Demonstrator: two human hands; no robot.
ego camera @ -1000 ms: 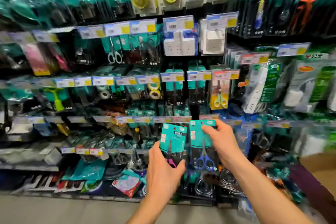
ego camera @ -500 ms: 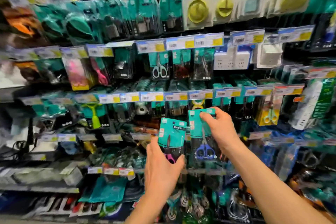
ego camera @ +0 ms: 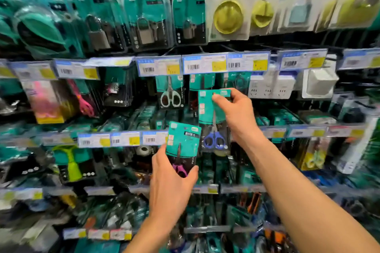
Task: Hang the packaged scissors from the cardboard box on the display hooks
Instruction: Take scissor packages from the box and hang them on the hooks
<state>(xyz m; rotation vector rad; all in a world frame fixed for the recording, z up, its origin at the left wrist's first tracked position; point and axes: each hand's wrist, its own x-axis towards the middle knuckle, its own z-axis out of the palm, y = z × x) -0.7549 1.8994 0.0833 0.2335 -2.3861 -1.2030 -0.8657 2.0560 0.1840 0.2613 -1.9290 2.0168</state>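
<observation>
My left hand (ego camera: 171, 176) grips the lower part of a teal pack of purple-handled scissors (ego camera: 183, 141), held upright in front of the shelves. My right hand (ego camera: 236, 113) pinches the top of a second teal pack with blue-handled scissors (ego camera: 207, 115), raised higher, just below the row of price tags (ego camera: 205, 64). Behind that pack hang other scissors packs, one with white handles (ego camera: 170, 92). The hooks behind the tags are mostly hidden. The cardboard box is out of view.
A wall of pegboard hooks is crowded with goods: padlock packs (ego camera: 146, 16) above, yellow items (ego camera: 227, 16) top right, white power sockets (ego camera: 269, 86) to the right, pink tools (ego camera: 82, 98) to the left. Price-tag rails (ego camera: 115, 139) cross each row.
Both hands rose with their packs, the right one higher toward the upper scissors row. The camera tilted upward, so the shelves shifted down in view.
</observation>
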